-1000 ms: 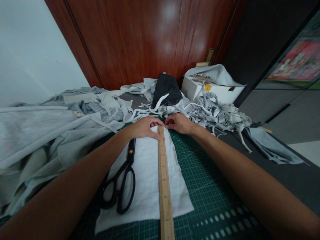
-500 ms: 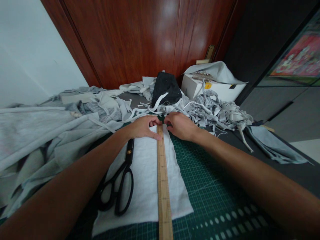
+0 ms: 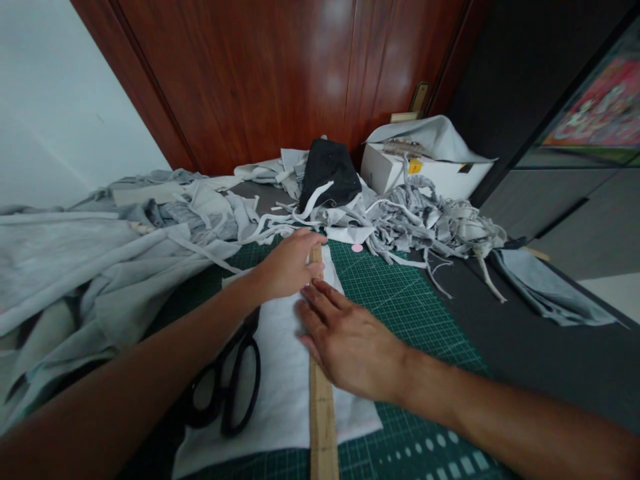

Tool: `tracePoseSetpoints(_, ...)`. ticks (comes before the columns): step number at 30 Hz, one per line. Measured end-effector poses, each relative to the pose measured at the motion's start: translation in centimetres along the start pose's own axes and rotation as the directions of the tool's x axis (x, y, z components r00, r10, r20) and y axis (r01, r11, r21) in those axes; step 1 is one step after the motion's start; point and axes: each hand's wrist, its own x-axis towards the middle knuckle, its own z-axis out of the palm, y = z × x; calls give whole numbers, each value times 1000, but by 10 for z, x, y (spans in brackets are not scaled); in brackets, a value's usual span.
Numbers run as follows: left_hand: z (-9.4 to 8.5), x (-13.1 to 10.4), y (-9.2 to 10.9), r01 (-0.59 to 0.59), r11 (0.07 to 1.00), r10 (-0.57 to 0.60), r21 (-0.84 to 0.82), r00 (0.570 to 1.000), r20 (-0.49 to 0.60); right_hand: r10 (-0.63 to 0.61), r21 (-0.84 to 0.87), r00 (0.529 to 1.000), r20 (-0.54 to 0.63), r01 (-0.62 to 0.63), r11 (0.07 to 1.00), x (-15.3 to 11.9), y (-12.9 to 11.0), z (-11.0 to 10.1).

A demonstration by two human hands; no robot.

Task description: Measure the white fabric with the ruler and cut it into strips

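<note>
The worktop (image 3: 520,327) carried a green mat (image 3: 410,307), with grey and white scraps (image 3: 210,210) heaped behind and to the left, and a white box (image 3: 440,181) at the back right. The cloth (image 3: 287,380) lay flat on the mat; it looked soft, light and limp, apt to crease or drift if dragged, so its corners seemed the best places to take hold.

Along the cloth, the ruler (image 3: 323,413) overhung the near edge. It was probably wooden: light, stiff and smooth enough to skid on fabric, best pinned near both ends or lifted by its long sides. The right hand (image 3: 353,340) lay palm down across its middle, fingers extended and close together, not gripping. The left hand (image 3: 290,265) was at the far end, thumb on the ruler and fingers parted from it; how firmly it pressed could not be told.

The scissors (image 3: 229,398) lay on the cloth's left part, blades hidden under the left forearm. They looked heavy and rigid, to be taken by the loops. A pink disc (image 3: 357,248) sat near the mat's far edge.

The box bore a yellow label (image 3: 415,166), its print illegible; the ruler's markings were too small to read. No brand showed.
</note>
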Motion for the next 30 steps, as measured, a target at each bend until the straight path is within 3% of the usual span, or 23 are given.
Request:
tracePoseSetpoints(2, 12, -11, 12, 78, 996, -81, -40, 992, -96, 18, 29, 1000, 16, -19, 999, 1, -1, -1)
tracePoseSetpoints(7, 30, -27, 18, 123, 988, -138, -96, 977, -160, 33, 86, 999, 34, -36, 996, 1, -3, -1)
tracePoseSetpoints(14, 30, -30, 15, -9, 997, 18, 82, 994, -111, -2, 3, 997, 74, 2, 1000, -3, -2, -1)
tracePoseSetpoints(19, 30, -32, 16, -18, 990, 26, 140, 998, -61, 1, -9, 996, 88, 0, 1000, -4, -1, -2)
tracePoseSetpoints(30, 32, -33, 14, -39, 983, 53, 178, 996, -72, -65, -31, 997, 47, 66, 997, -4, 4, -4)
